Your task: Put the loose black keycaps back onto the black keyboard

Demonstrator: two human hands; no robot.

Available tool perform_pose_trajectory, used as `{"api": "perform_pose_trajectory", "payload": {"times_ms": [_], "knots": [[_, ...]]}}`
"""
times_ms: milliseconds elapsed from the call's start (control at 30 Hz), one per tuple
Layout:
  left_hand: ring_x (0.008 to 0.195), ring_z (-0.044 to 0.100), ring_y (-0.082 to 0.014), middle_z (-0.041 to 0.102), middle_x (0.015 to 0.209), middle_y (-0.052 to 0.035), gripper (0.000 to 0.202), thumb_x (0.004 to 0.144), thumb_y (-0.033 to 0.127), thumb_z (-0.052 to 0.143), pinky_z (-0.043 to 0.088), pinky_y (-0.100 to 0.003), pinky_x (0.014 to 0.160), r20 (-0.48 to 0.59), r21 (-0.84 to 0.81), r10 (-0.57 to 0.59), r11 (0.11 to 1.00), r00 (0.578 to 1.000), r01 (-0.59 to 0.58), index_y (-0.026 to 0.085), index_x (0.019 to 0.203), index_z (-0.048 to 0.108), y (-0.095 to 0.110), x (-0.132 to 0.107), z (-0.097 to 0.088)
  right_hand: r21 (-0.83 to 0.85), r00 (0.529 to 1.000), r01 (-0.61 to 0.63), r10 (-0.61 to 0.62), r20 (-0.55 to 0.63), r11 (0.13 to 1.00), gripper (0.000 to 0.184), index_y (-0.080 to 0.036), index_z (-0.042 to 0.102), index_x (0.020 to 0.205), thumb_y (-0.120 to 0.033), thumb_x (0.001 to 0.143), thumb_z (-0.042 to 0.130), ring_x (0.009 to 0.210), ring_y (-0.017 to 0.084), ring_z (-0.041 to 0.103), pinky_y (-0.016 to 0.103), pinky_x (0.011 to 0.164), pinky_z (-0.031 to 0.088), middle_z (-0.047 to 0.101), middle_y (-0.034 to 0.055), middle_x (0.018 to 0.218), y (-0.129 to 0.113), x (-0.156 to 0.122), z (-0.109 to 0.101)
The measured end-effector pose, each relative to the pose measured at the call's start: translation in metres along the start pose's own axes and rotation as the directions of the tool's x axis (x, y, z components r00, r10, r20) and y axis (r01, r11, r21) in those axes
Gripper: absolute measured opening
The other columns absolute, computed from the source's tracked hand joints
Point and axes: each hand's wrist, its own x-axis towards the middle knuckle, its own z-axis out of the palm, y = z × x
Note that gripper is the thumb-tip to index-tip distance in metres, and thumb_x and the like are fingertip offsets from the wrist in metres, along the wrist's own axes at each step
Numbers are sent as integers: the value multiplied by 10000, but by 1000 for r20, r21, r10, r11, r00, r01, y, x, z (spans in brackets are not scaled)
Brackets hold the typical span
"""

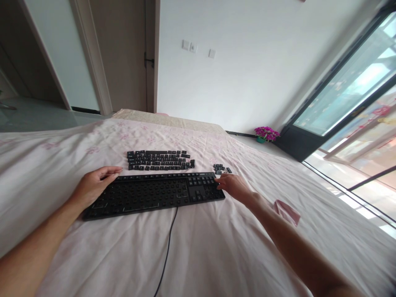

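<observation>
Loose keycaps (157, 158) are lying just beyond the keyboard (154, 192) on the creased sheet (123, 251), where a tug could be scattering them. The keyboard's long axis is running left to right, left end angling nearer, number pad (211, 187) pointing right. The left hand (95, 182) is curving beside its far-left edge, fingers parted, seemingly empty; the right hand (234, 185) is touching the number pad, any grip impossible to tell.

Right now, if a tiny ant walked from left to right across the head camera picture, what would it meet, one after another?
The left hand → the big group of loose black keys → the right hand → the crumpled pink piece on the sheet.
</observation>
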Motion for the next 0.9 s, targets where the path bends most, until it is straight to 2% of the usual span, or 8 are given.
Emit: {"api": "perform_pose_trajectory", "payload": {"times_ms": [167,267,333,433,567,733,900], "knots": [[1038,642,-197,695,1164,-57,503,796,541,573,445,-273,941,19,6,9,1000,1000,-9,209,1169,634,-6,3,0,-85,998,-37,32,-54,996,244,-265,635,1129,-329,958,474,748,161,601,267,606,336,650,33,901,-7,-15,16],[1033,644,-199,697,1165,-56,509,791,542,575,448,-272,938,14,14,9,1000,1000,-10,205,1166,637,-5,3,0,-157,995,-55,41,-94,986,358,-231,543,1287,-359,967,445,857,208,605,297,701,395,660,78,994,-15,-23,23],[1029,644,-202,699,1162,-56,516,787,548,572,451,-276,938,7,11,8,1000,1000,-8,201,1163,639,-3,2,0,-181,990,-53,29,-135,982,412,-228,495,1346,-381,968,433,974,240,583,335,793,418,642,97,1137,-18,-27,27],[1028,643,-204,702,1155,-56,521,784,553,570,454,-281,938,4,21,8,1000,1000,-8,198,1157,645,1,0,0,-197,981,-36,-3,-192,980,435,-246,470,1380,-386,974,400,1187,275,483,407,944,393,528,82,1374,-18,-31,32],[1041,638,-217,702,1153,-67,544,778,558,575,450,-299,958,4,25,1,1000,1000,-1,193,1176,638,2,-1,-1,-215,980,-23,-21,-198,976,477,-259,425,1434,-387,985,330,1396,298,259,508,1101,255,371,30,1519,-18,-35,41],[1061,629,-218,696,1163,-49,488,782,537,575,423,-325,1000,11,28,-12,1000,1000,12,222,1149,642,3,-2,-1,-116,981,-82,59,-184,990,514,-320,304,1493,-435,995,251,1448,275,167,544,1137,204,265,-28,1563,-13,-40,53],[1078,625,-219,689,1181,-49,466,777,518,581,423,-320,1004,-4,38,-9,999,1000,10,217,1125,653,7,-3,-1,159,987,-39,63,-146,986,553,-295,221,1522,-478,1001,188,1447,232,195,468,1150,254,260,-12,1565,6,-43,59]]}}
